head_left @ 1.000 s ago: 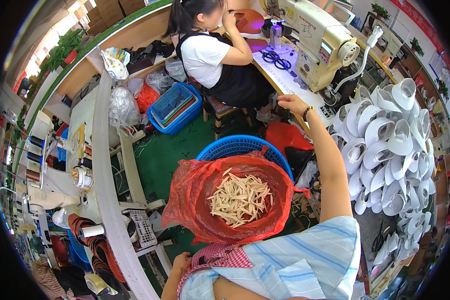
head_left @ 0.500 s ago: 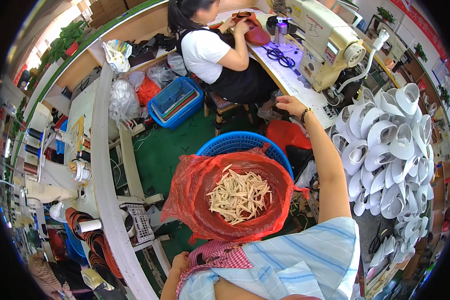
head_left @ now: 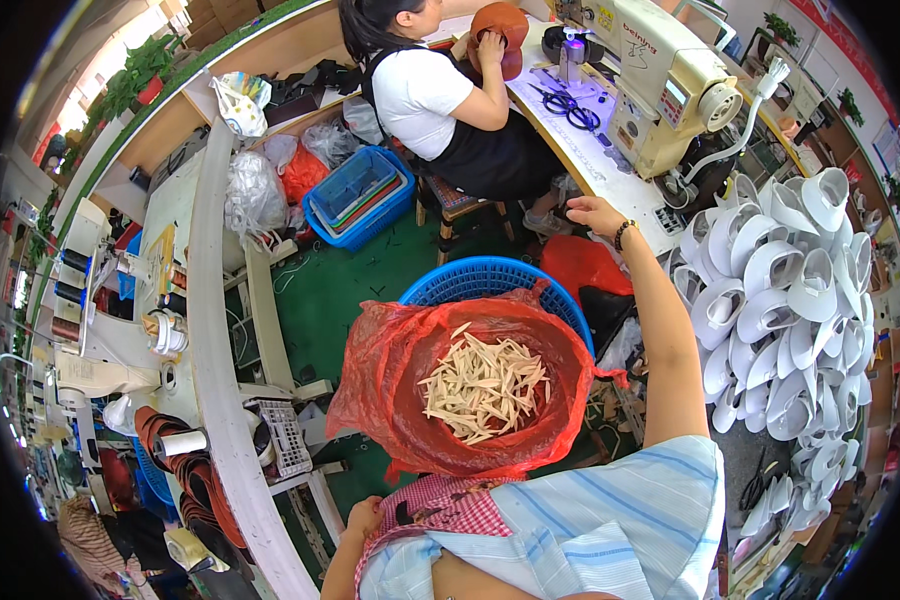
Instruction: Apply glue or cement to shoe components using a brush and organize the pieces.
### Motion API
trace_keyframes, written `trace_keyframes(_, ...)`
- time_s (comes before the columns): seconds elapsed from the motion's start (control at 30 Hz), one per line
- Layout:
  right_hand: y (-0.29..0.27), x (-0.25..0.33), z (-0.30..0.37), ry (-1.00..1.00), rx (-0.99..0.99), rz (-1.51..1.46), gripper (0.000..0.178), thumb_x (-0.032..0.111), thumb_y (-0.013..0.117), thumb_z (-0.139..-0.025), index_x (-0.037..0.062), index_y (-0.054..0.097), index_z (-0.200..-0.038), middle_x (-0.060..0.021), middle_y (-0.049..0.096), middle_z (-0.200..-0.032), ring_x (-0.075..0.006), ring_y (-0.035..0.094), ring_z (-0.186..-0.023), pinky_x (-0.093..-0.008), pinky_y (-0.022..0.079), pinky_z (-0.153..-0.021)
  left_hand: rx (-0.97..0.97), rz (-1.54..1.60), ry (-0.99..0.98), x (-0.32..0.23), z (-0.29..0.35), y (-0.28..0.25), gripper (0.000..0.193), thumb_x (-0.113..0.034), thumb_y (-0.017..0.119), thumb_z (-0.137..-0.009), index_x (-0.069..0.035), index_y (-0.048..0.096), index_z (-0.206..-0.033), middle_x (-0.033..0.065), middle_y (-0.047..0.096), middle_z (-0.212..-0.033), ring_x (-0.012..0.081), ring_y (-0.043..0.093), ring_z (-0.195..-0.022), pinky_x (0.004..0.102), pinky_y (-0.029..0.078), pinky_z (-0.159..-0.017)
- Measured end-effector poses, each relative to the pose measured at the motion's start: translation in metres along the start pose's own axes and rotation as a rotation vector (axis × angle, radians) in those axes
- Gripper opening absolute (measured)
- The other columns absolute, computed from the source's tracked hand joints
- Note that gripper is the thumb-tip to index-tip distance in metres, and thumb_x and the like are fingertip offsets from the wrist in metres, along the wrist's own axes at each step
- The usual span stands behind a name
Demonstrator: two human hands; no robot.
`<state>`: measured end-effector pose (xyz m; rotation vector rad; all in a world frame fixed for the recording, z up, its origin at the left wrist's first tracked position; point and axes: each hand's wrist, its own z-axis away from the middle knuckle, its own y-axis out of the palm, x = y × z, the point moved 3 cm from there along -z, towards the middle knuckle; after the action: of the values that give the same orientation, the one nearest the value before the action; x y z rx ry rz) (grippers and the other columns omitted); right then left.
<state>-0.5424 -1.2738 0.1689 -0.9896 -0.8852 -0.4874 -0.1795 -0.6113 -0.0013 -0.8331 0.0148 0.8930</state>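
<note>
My right hand (head_left: 596, 214), with a beaded bracelet at its wrist, reaches out near the edge of the white worktable (head_left: 610, 185). Its fingers are drawn together; anything held is too small to see. Below it, a red plastic bag (head_left: 375, 375) lines a blue plastic basket (head_left: 440, 285). Many slender, pale, pointed strips (head_left: 485, 385) lie inside the bag. Low on the left, my left hand (head_left: 366, 516) is closed beside the red checked apron (head_left: 445, 510). What those fingers grip, if anything, is hidden.
Ahead, another person (head_left: 425, 100) on a stool handles a reddish-brown cap (head_left: 500, 35). A sewing machine (head_left: 660, 90) and black scissors (head_left: 575, 110) are on the table. White curved brim-like pieces (head_left: 770, 280) hang stacked at right. Blue bins (head_left: 360, 195) and a white beam (head_left: 210, 300) stand left.
The view has shifted slightly. The other person has raised and turned the reddish-brown cap. My right hand stays outstretched with its fingers together, and my left hand remains by the apron.
</note>
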Motion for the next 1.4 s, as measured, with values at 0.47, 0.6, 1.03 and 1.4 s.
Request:
trace_keyframes(0.47, 0.006, -0.008, -0.005, 0.073, 0.032, -0.044, 0.048, 0.036, 0.065, -0.083, 0.0095, 0.058, -0.122, -0.0001, 0.063, -0.098, -0.0075, 0.053, -0.08, -0.0223, 0.04, -0.056, 0.006, 0.017, -0.023, -0.004, -0.003, 0.011, 0.034, -0.023, 0.06, -0.079, -0.009, 0.063, -0.11, 0.0147, 0.067, -0.088, 0.032, 0.064, -0.086, 0.0413, 0.051, -0.078)
trace_keyframes(0.6, 0.007, -0.005, -0.003, 0.112, 0.029, -0.037, 0.047, 0.041, 0.063, -0.083, 0.0147, 0.058, -0.123, 0.0045, 0.062, -0.099, -0.0071, 0.053, -0.082, -0.0258, 0.043, -0.064, -0.002, 0.017, -0.024, -0.009, -0.002, 0.008, 0.033, -0.024, 0.06, -0.08, -0.009, 0.063, -0.109, 0.0156, 0.067, -0.087, 0.0333, 0.064, -0.086, 0.0418, 0.051, -0.079)
trace_keyframes(1.03, 0.01, -0.014, -0.002, 0.107, 0.003, -0.108, 0.058, 0.041, 0.068, -0.08, 0.0128, 0.053, -0.128, -0.0039, 0.061, -0.115, -0.0156, 0.057, -0.101, -0.0334, 0.048, -0.081, 0.007, 0.033, -0.014, -0.007, -0.006, 0.016, 0.034, -0.021, 0.06, -0.078, -0.009, 0.063, -0.11, 0.0185, 0.066, -0.091, 0.0362, 0.063, -0.089, 0.0439, 0.05, -0.081)
trace_keyframes(1.4, -0.017, 0.091, -0.012, -0.385, -0.472, 0.594, 0.128, 0.037, 0.088, -0.05, 0.0121, 0.009, -0.148, -0.0244, 0.012, -0.15, -0.0392, 0.015, -0.139, -0.0454, 0.025, -0.11, 0.003, 0.04, -0.01, -0.009, -0.006, 0.013, 0.034, -0.022, 0.06, -0.078, -0.008, 0.062, -0.11, 0.0161, 0.066, -0.084, 0.0339, 0.064, -0.084, 0.0426, 0.051, -0.078)
